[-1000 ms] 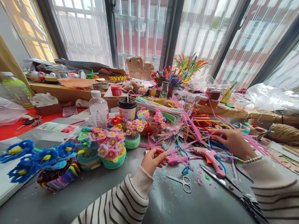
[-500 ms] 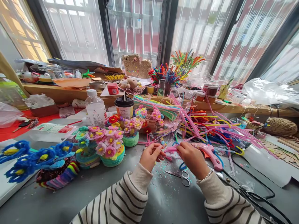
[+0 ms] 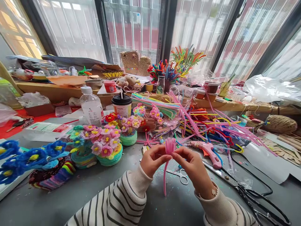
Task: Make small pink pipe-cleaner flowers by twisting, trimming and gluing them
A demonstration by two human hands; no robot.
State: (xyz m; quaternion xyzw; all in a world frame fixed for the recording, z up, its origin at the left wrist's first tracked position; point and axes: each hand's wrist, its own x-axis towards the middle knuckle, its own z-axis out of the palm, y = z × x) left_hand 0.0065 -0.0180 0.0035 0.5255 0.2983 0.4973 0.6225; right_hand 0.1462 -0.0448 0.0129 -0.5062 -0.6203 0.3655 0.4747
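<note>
My left hand (image 3: 152, 160) and my right hand (image 3: 193, 166) meet above the grey table (image 3: 94, 194), both pinching a small bundle of pink pipe cleaners (image 3: 169, 147). The bundle's tuft stands up between my fingertips and one pink stem hangs down below them. Small white-handled scissors (image 3: 181, 176) lie on the table just under my hands. A pink glue gun (image 3: 207, 150) rests to the right of my right hand.
Pipe-cleaner flower pots (image 3: 105, 147) and blue flowers (image 3: 30, 158) stand at the left. A water bottle (image 3: 90, 106) and a lidded cup (image 3: 121, 106) are behind them. A heap of loose pipe cleaners (image 3: 211, 125), large black scissors (image 3: 249, 194) and a twine ball (image 3: 281, 124) fill the right.
My right hand came back from the pipe-cleaner heap to meet my left hand. Both hands lifted the pink bundle upright off the table.
</note>
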